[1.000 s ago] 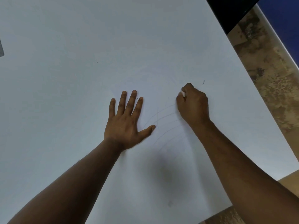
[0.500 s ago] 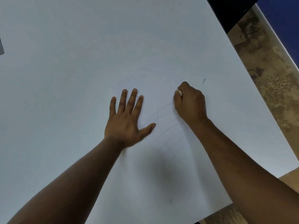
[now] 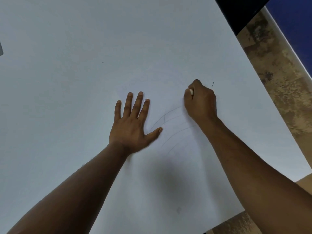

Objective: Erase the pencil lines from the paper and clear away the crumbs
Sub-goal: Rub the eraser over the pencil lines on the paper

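- Left hand [image 3: 133,127] laid flat on the paper [image 3: 84,56], fingers straight and spread, thumb angled toward the lines — likely there to pin the sheet so rubbing does not drag or crease it.
- Right hand [image 3: 200,101] curled into a loose fist round a small white eraser [image 3: 191,91], only a sliver of it showing between thumb and forefinger; held short and low, probably for firm pressure.
- Eraser end down at the paper just beyond the far right ends of the lines; actual contact hidden by the fingers.
- Pencil lines [image 3: 170,122] — several faint curved arcs plus one short crossing stroke — lying between the two hands, running from near the left thumb up toward the right hand.
- Most arcs still plainly there, so erasing judged early or midway.
- One dark crumb [image 3: 212,84] on the paper just right of the right hand, another tiny speck [image 3: 102,62] far left; clearing not yet done.
- Paper covering nearly the whole counter [image 3: 278,85], whose mottled brown top shows only along the right edge.
- Risk, by judgement: smudging the graphite under the right wrist, which lies across the arcs.
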Action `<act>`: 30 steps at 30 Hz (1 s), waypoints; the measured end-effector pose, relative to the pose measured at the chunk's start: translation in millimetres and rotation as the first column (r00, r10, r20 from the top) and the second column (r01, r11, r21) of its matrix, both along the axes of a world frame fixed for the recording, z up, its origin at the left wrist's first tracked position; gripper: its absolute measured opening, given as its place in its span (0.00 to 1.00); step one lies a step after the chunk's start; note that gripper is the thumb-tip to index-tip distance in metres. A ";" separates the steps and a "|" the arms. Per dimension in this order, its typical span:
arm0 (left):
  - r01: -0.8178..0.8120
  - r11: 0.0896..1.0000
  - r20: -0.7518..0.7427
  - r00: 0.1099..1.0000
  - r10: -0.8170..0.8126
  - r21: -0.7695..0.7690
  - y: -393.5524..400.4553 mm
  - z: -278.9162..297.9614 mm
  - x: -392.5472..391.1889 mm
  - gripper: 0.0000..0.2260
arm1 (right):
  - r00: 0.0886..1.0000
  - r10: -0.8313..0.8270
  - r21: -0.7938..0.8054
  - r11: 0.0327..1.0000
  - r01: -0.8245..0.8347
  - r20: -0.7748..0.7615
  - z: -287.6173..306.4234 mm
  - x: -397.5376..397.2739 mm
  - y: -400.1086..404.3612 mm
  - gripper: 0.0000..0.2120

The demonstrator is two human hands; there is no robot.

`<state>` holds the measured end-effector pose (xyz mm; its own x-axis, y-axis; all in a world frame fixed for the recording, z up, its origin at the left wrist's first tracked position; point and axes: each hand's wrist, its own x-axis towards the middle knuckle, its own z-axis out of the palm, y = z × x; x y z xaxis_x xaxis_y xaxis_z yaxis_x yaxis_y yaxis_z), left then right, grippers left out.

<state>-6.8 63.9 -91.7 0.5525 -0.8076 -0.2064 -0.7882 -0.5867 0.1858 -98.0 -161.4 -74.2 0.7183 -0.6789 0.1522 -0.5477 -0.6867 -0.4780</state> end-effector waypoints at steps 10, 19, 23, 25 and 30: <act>0.005 1.000 0.001 1.000 -0.005 0.006 -1.4 -0.8 -0.5 0.44 | 0.990 0.128 -0.168 0.976 -0.136 -0.052 -8.0 -5.8 14.4 0.07; 0.002 1.000 0.004 1.000 -0.002 -0.019 0.5 -0.9 -0.1 0.44 | 0.980 0.196 0.013 0.980 -0.197 0.037 -4.1 -6.2 28.9 0.09; 0.006 1.000 0.007 1.000 -0.006 0.003 -0.9 -0.6 -0.3 0.44 | 0.970 0.239 -0.126 0.962 -0.242 -0.035 -7.4 -8.9 24.5 0.07; 0.007 1.000 0.006 1.000 -0.007 0.002 -0.4 -0.3 -0.4 0.44 | 0.991 0.128 -0.147 0.980 -0.130 -0.026 -6.4 -10.8 0.9 0.08; -0.001 0.999 -0.006 1.000 0.001 -0.035 0.7 -0.8 -1.3 0.44 | 0.999 0.044 -0.020 0.999 -0.044 -0.005 1.0 -10.1 -12.0 0.06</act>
